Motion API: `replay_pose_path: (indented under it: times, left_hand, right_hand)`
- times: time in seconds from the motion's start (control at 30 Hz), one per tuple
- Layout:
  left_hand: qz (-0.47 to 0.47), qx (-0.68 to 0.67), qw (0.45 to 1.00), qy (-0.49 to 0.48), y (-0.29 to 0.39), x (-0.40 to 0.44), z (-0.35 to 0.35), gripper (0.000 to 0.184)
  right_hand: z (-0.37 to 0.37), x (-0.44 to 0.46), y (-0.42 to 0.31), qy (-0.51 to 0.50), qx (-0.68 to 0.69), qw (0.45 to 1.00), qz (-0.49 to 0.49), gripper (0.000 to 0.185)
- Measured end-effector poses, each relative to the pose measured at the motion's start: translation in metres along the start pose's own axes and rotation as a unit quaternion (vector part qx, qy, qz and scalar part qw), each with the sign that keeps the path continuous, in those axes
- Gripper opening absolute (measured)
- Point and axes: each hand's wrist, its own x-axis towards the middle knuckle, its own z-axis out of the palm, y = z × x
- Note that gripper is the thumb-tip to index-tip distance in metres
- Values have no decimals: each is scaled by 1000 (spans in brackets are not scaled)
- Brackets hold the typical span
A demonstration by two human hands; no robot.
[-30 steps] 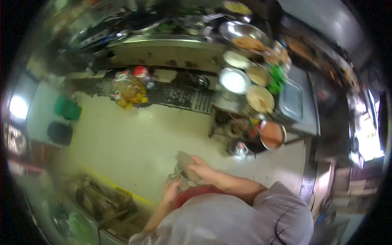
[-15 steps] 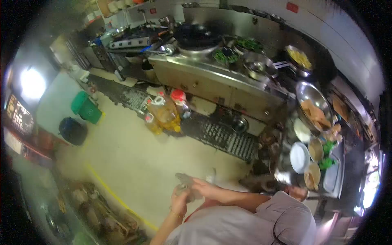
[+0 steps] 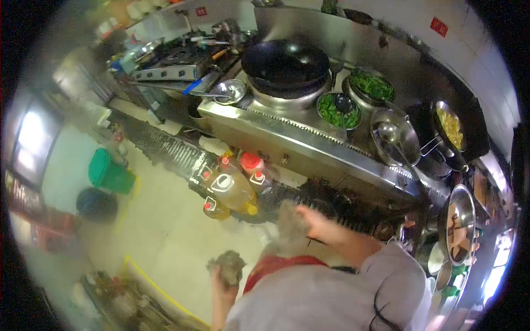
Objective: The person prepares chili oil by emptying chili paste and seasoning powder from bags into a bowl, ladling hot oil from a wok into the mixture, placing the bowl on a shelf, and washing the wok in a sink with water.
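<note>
My left hand [image 3: 219, 286] is closed around a crumpled grey rag [image 3: 229, 266], low in front of my body. Farther forward and to the right, my right hand [image 3: 313, 220] grips a second grey rag [image 3: 291, 225], which hangs down and is smeared by motion. Both hands are apart from each other, over the floor. Beyond the right hand is the front of the steel stove counter [image 3: 309, 140]. Large oil bottles [image 3: 234, 190] with red and yellow caps stand on the floor ahead, to the left of the right hand.
A black wok [image 3: 284, 66] sits on the stove, with a bowl of chopped greens [image 3: 338, 113] and a steel pot with a ladle [image 3: 393, 135] beside it. At right is a steel bowl of brown pieces [image 3: 459, 231]. A green bin [image 3: 110, 171] stands at left.
My hands have separated: the right moved forward and right, the left down and left, each with a grey rag. My view has shifted closer to the stove.
</note>
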Motion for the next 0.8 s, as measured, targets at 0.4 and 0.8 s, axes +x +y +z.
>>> replay_pose_path:
  times: [0.4,0.8]
  left_hand:
    - [-111,79,963,-234,116,298,337,46]
    - [-2,50,983,-178,63,434,536,43]
  right_hand:
    - [-33,-55,-466,240,-54,880,-405,31]
    - [29,211,-865,318,-412,714,-468,31]
